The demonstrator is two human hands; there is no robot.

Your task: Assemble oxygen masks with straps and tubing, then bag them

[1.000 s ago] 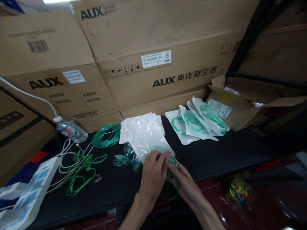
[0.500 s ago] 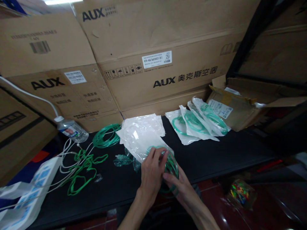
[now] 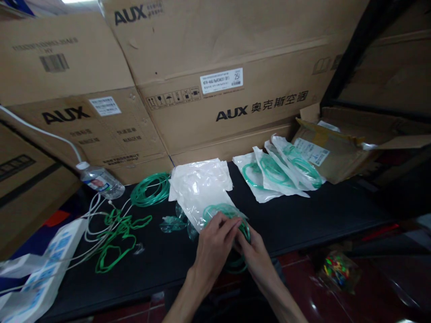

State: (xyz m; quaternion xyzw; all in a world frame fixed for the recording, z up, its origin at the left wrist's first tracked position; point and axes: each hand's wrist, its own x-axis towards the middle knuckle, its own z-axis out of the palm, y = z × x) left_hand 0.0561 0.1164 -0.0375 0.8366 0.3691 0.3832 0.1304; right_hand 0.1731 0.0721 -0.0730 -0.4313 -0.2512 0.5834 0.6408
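A coil of clear green tubing (image 3: 217, 209) lies partly under the clear film of a white-backed pouch (image 3: 198, 195), at the table's front edge. My left hand (image 3: 215, 237) is closed at the pouch's mouth, thumb and fingers pinched over the tubing and film; which layer they grip is partly hidden. Just right of it, my right hand (image 3: 254, 249) is wrapped round the near part of the coil. Some tubing hangs below the hands, past the table edge. Beside the pouch, on the left, lie clear green plastic pieces (image 3: 172, 224).
Several pouches of green tubing (image 3: 274, 172) lie to the right, before an open carton (image 3: 332, 150). On the left are another tubing coil (image 3: 150, 190), green elastic straps (image 3: 117, 237), a water bottle (image 3: 101, 181) and a power strip (image 3: 50, 264). Large cartons (image 3: 188, 125) wall the back.
The coil has slid farther under the pouch's film, away from me. Both hands stay close together; my right fingers now lie more hidden behind the left.
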